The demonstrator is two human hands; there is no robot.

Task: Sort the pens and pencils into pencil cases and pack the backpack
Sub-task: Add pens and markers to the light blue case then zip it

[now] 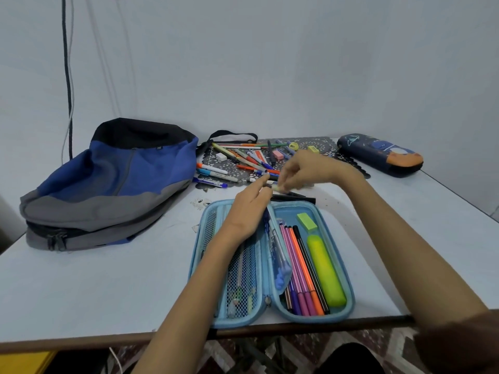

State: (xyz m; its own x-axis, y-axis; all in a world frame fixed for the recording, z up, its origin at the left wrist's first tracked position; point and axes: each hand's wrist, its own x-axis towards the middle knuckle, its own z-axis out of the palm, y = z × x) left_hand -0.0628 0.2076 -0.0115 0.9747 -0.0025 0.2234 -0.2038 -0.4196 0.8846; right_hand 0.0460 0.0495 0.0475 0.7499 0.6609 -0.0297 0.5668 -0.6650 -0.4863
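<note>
An open light-blue pencil case lies at the table's near edge; its right half holds felt pens, a yellow highlighter and a green eraser. Just beyond it, my right hand pinches a small pale pen. My left hand reaches over the case's mesh half, fingertips touching the same pen. Loose pens and pencils lie on a dark lace mat behind. A blue and grey backpack lies at the left. A closed dark-blue pencil case sits at the far right.
A pink eraser, a white eraser and a yellow sharpener lie among the pens. Two black markers rest just beyond the open case. A black cable hangs down the wall at the left.
</note>
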